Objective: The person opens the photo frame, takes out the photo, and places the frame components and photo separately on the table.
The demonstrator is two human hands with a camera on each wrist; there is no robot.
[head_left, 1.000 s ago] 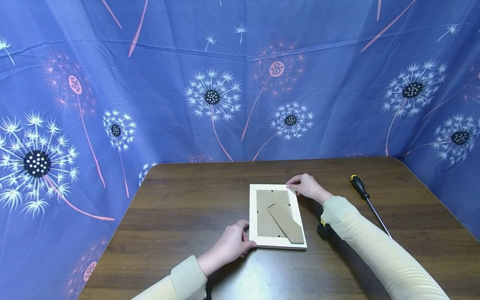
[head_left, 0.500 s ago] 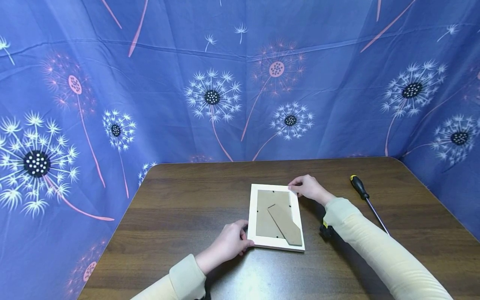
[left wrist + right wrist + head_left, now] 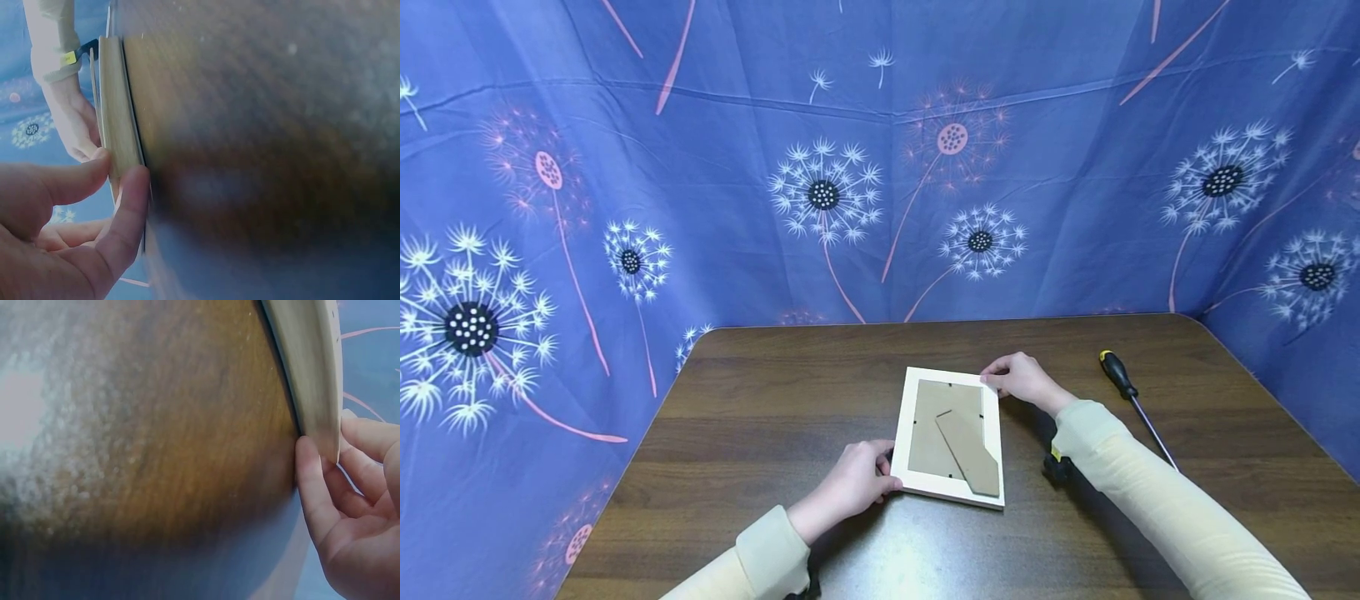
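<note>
A white picture frame [image 3: 904, 425] lies back side up on the brown table, turned slightly clockwise. Its tan backing board [image 3: 928, 442] bears a stand leg [image 3: 973, 454] that slants toward the near right corner. My left hand [image 3: 850, 483] pinches the near left corner, and in the left wrist view the thumb [image 3: 84, 178] is on top with a finger against the side edge. At the far right corner my right hand [image 3: 1022, 379] pinches the edge between thumb and fingers. The right wrist view shows the frame's pale wooden side [image 3: 309, 369] beside those fingers.
A black screwdriver [image 3: 1117, 372] with a yellow-tipped handle lies on the table [image 3: 760, 400] to the right, its shaft running behind the right sleeve [image 3: 1150, 492]. A blue dandelion-print cloth [image 3: 722, 208] hangs behind the table.
The picture frame has turned clockwise in small steps. Its near edge has swung left and its far edge right, with both hands moving along at their corners.
</note>
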